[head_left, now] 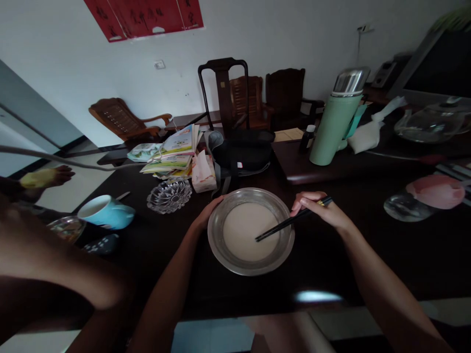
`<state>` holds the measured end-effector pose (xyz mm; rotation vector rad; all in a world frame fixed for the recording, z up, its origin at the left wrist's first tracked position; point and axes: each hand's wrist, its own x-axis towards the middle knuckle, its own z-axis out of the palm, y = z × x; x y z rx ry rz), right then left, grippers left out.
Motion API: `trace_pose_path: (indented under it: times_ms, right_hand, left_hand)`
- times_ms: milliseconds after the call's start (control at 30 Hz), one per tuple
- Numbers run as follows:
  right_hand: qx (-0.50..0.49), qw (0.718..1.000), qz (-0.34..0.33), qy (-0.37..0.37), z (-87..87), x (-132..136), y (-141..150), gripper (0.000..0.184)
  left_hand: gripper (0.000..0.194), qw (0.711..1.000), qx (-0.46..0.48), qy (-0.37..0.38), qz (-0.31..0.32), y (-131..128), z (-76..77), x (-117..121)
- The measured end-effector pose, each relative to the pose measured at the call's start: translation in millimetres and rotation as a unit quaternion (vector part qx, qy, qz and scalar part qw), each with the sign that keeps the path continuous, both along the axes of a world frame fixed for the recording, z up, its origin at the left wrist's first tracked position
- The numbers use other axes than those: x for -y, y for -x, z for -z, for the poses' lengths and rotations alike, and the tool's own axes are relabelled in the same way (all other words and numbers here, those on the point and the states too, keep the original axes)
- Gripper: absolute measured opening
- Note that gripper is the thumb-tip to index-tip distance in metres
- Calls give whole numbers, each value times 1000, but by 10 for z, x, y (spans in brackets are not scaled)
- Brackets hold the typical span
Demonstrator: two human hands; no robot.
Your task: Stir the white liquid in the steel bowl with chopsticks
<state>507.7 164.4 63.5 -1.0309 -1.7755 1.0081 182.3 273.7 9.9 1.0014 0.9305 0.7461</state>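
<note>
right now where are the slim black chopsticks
In the head view, the slim black chopsticks slant just right of centre, held in the right hand, with their tips at the milky-white liquid in the round silver metal bowl.

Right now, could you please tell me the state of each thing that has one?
Metal bowl: upright, holding pale liquid
Black chopsticks: held in the right hand
Green thermos: upright, capped
Tissue pack: open, tissue protruding
Blue mug: upright
White bag: neck twisted
Booklets: stacked
Glass teapot: lidded
Screen: dark
</note>
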Motion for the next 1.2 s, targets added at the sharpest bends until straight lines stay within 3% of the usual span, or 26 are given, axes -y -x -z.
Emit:
trace_pose_path:
  times_ms: [133,333,533,767,967,1200]
  right_hand:
    - [47,998,-25,-19,4,-12,68,33]
    - [8,999,40,-11,-18,13,-27,35]
    - [29,999,-41,-2,-11,0,80,34]
    - [10,999,42,-10,-4,0,-21,36]
    - [40,999,-29,-2,2,-2,81,33]
    - [19,998,49,-22,4,-4,-16,35]
  left_hand:
    - [35,1000,4,15,4,-12,-19,17]
    - [32,999,10,33,-3,-19,-51,42]
    - [31,999,7,35,1,-3,-28,34]
    - [32,999,24,33,-8,10,30,9]
    - [32,999,21,26,6,13,-10,27]
    - [36,999,25,26,10,-3,-15,31]
